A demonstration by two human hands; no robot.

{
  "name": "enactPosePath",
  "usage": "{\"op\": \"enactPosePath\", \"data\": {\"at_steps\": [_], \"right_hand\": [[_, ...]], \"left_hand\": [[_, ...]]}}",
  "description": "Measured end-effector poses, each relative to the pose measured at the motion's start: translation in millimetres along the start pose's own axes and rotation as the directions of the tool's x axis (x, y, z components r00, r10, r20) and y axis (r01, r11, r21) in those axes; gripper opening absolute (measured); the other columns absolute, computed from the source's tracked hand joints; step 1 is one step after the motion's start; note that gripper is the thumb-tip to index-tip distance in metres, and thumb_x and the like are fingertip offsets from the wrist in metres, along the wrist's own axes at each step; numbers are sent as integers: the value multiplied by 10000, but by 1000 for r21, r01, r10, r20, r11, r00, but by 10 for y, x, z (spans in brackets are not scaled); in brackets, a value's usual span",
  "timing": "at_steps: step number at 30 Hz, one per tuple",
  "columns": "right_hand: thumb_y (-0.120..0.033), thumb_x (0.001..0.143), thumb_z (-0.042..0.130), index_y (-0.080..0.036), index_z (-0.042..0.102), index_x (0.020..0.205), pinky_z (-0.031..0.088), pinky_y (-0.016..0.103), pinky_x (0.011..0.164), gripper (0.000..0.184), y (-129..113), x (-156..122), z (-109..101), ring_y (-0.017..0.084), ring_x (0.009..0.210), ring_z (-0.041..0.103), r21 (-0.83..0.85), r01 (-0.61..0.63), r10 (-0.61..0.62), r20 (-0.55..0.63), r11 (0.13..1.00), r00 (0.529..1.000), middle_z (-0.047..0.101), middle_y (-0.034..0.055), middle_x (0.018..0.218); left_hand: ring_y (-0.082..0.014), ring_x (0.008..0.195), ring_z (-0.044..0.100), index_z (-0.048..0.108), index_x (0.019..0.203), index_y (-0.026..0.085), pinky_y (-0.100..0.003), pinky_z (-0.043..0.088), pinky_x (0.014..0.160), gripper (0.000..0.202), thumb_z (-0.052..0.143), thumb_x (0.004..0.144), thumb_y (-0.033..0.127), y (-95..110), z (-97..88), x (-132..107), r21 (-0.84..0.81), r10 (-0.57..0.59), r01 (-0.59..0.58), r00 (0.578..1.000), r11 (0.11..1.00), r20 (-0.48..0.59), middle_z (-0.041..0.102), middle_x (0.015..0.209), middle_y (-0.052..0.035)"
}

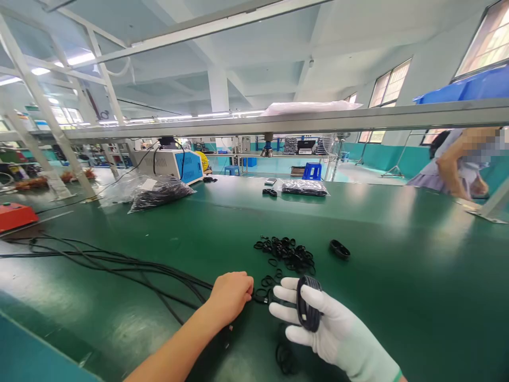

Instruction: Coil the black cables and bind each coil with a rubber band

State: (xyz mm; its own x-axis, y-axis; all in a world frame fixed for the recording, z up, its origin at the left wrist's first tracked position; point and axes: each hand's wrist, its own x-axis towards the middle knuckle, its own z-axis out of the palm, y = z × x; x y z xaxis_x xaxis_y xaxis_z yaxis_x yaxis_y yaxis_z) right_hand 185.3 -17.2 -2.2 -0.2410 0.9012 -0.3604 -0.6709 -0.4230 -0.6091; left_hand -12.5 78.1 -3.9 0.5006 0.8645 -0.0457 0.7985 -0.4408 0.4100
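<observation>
My right hand [318,313], in a white glove, holds a coiled black cable [309,303] between thumb and fingers, with the other fingers spread. My bare left hand [231,293] is closed at the end of several long black cables [159,270] that run in from the left. A plug with a metal tip [261,300] shows just beside its fingertips; the grip itself is mostly hidden. Beyond both hands lies a loose pile of small black rings [288,252]. Right of the pile rests another black coil [339,249]. More dark loops [284,356] lie below the right hand.
A bag of black items [161,193] and a blue-and-white machine [175,164] stand at the back left. Another plastic bag [304,187] lies at the far edge. A shelf rail [238,126] crosses overhead. At the far right is another person [449,164].
</observation>
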Motion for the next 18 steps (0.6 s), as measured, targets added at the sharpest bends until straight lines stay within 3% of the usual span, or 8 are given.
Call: {"op": "enactPosePath", "data": {"at_steps": [3,8,10,12,15,18], "right_hand": [[-342,558,835,-168,617,996,563,291,566,519,41,14,45,295,941,661,0,17,-17,-13,1000,1000,680,96,1044],[-328,496,861,-156,571,974,528,264,482,585,109,51,122,228,760,673,-73,57,-65,-106,996,992,676,86,940],[-314,488,857,-152,551,984,494,245,433,605,160,72,170,184,668,646,-127,95,-114,-151,987,982,664,86,917],[-296,501,833,-146,540,994,453,227,383,593,219,93,228,141,587,605,-195,173,-207,-173,966,963,649,103,965],[-277,541,769,-143,537,988,413,214,336,521,299,117,311,110,516,557,-309,271,-337,-182,911,924,638,107,983],[-254,557,744,-151,531,961,389,205,322,468,349,128,341,106,454,513,-411,267,-366,-181,872,913,624,24,733]], "left_hand": [[-196,761,570,628,689,218,-267,325,642,129,552,731,124,-4,-82,-55,-14,-21,21,1000,1000,-20,627,766,-4],[-193,733,565,599,665,193,-269,349,630,98,529,723,157,29,-205,-166,-121,-89,85,996,989,-21,621,721,-10],[-163,684,566,582,708,185,-248,385,612,107,499,761,228,82,-173,-222,-278,-91,92,996,956,16,607,689,1],[-139,615,554,560,736,173,-236,413,587,152,515,753,317,150,-92,-288,-586,-82,119,993,801,89,590,651,9],[-124,559,534,550,719,152,-240,424,563,230,615,661,366,257,88,-386,-894,-65,174,985,413,162,591,632,0],[-106,534,515,559,701,139,-231,415,545,243,657,640,353,332,264,-439,-933,-73,158,987,324,142,587,619,0]]}}
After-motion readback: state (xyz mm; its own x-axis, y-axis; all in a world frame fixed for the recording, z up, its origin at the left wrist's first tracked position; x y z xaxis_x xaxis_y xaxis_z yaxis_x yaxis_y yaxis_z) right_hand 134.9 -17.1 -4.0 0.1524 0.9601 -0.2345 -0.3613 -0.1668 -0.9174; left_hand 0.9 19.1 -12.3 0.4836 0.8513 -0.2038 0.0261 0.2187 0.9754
